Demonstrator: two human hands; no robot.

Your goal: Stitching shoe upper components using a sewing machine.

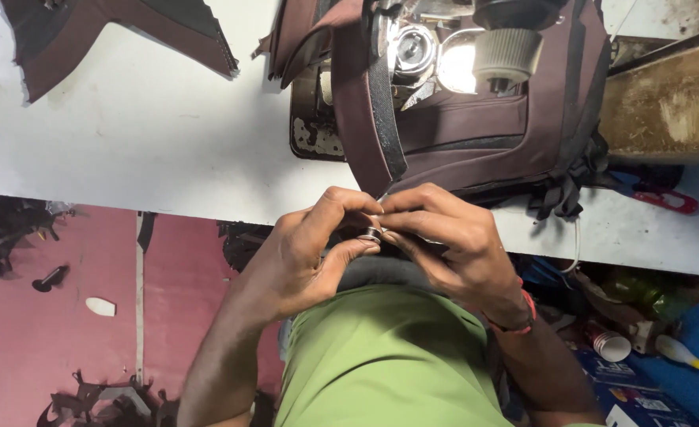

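My left hand (306, 249) and my right hand (452, 241) meet in front of my green shirt, just below the white table edge (207, 202). Together their fingertips pinch a small round metal bobbin (371, 233). A thin thread runs up from it toward the sewing machine. The left thumb and forefinger hold the bobbin's rim; the right fingers close over its other side. A red band sits on my right wrist.
A sewing machine head (444, 47) with a bright lamp stands on the table, with maroon and black fabric (476, 134) draped under it. Another maroon piece (112, 32) lies at far left. Scraps lie on the pink floor (57, 316); paper cups (606, 340) and a glue bottle (685, 356) sit at right.
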